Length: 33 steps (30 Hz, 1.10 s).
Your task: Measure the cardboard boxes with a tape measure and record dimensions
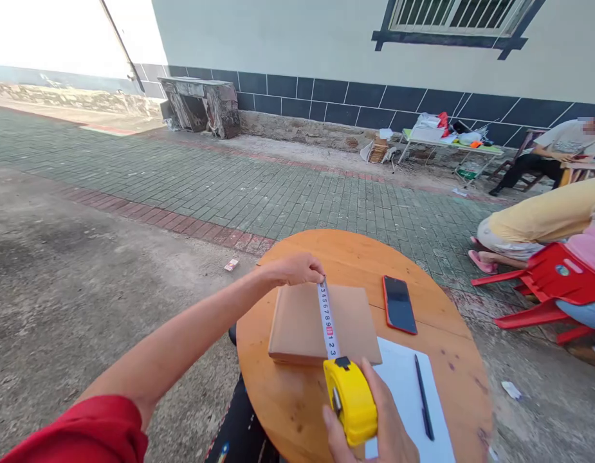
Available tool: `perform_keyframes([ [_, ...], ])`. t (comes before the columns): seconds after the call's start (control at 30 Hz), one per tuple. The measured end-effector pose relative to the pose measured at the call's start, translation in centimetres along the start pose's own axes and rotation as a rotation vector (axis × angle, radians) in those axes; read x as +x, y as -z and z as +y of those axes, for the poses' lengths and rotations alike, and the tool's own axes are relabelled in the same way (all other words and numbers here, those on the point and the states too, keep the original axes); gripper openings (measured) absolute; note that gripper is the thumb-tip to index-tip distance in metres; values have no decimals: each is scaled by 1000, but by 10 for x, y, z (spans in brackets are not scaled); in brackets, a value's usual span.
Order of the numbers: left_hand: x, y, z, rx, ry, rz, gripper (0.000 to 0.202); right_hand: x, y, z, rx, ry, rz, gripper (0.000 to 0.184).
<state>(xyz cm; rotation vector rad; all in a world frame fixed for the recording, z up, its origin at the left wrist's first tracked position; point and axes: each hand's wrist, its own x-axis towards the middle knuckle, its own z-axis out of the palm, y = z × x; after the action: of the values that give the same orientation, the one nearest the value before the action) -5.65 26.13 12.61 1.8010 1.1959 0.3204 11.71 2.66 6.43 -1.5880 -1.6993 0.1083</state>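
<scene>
Head view: measuring under way on round table [451, 334]. Brown block [297, 321] lying flat mid-table, tape measure [351, 399] drawn across it. Left hand [292, 269] pinching the tip at far edge, right hand [384, 431] wrapped round the case. Probably calls for a flat, taut blade. Alongside, clear of it: paper [403, 386], phone [399, 303], pen [424, 397].

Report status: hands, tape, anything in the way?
Left hand pins tape end at far edge of brown board. Right hand holds yellow case. Phone, pen lie aside.
</scene>
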Motion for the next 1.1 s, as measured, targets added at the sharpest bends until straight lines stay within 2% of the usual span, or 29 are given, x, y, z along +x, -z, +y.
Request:
perform_keyframes([
  [0.13, 30, -7, 7, 75, -2, -88, 12, 7, -16, -5, -8, 18, 73, 54],
  [0.3, 42, -13, 3, 112, -1, -114, 11, 16, -25, -8, -3, -10, 59, 52],
  [0.47, 44, -16, -6, 115, 10, -110, 10, 20, -27, -5, 7, -5, 53, 51],
  [0.73, 38, -20, -14, 119, 17, -90, 13, 18, -18, 2, 11, -107, 31, 51],
  [1.1, 42, -23, -17, 90, 23, -103, 9, 0, -21, 1, 7, -33, -45, 51],
])
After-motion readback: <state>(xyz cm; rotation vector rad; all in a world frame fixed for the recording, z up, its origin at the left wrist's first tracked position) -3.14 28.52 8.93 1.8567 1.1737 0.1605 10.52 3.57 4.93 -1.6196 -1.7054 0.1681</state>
